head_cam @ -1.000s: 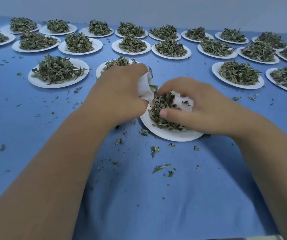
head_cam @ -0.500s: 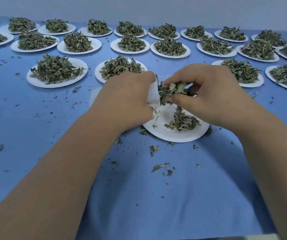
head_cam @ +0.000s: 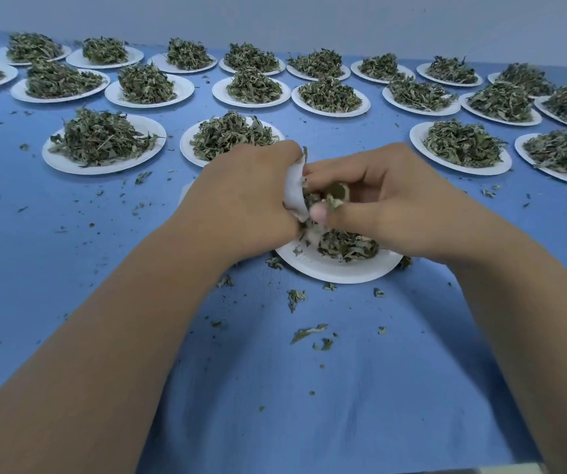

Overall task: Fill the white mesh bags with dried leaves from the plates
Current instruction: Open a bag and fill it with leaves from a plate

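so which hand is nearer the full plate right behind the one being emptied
Left. The left hand covers the full plate at its near rim in this view; the right hand sits further right.

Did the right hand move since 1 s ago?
Yes. The right hand rose off the near white paper plate, leftward to the white mesh bag in the left hand, pinching dried leaves.
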Demonstrator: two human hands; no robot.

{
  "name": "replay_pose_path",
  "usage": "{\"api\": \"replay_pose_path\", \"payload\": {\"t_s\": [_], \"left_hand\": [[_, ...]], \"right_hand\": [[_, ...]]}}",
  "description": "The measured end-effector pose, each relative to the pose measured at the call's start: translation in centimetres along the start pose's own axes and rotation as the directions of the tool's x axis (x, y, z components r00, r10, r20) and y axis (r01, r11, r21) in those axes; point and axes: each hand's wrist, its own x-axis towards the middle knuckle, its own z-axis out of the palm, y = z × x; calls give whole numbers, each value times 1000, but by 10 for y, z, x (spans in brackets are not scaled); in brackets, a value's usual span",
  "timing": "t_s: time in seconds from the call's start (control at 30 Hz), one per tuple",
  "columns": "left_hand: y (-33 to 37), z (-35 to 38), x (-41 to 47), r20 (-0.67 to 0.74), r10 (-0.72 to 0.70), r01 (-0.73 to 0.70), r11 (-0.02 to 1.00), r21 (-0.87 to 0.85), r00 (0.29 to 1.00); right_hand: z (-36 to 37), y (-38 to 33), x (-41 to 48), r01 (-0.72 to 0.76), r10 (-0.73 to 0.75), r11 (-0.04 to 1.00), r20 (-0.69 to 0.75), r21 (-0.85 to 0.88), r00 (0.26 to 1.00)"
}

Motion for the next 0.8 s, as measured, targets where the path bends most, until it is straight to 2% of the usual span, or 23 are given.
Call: {"api": "replay_pose_path", "payload": {"t_s": [0.07, 0.2, 0.33, 0.43, 0.5, 0.63, 0.7, 0.8], "left_hand": [[0, 0, 0, -2, 8, -8, 1000, -3, 1000], [6, 2, -1, 8, 4, -4, 1000, 11, 1000], [13, 1, -4, -25, 78, -76, 995, 64, 997], [23, 2, -5, -43, 155, -150, 983, 109, 987], [24, 2, -5, -24, 150, -147, 982, 119, 988], [7, -4, -3, -33, 34, -31, 995, 97, 999], [0, -6, -3, -50, -4, 8, 998, 67, 999], [-7, -5, -2, -33, -47, 50, 995, 85, 998]], "right_hand": [[-3, 2, -1, 22, -25, 996, 32, 85, 999], [4, 2, 5, 43, -39, 999, -161, 19, 986], [13, 1, 11, 51, -139, 966, -342, -254, 929], [18, 4, 17, -51, -106, 930, -397, -365, 912], [14, 6, 18, -78, -66, 928, -368, -363, 928], [-5, 10, 12, 18, -91, 974, -315, -228, 945], [-8, 14, 8, 10, -92, 966, -304, -260, 948], [3, 17, 2, 12, -48, 902, -72, -432, 996]]}}
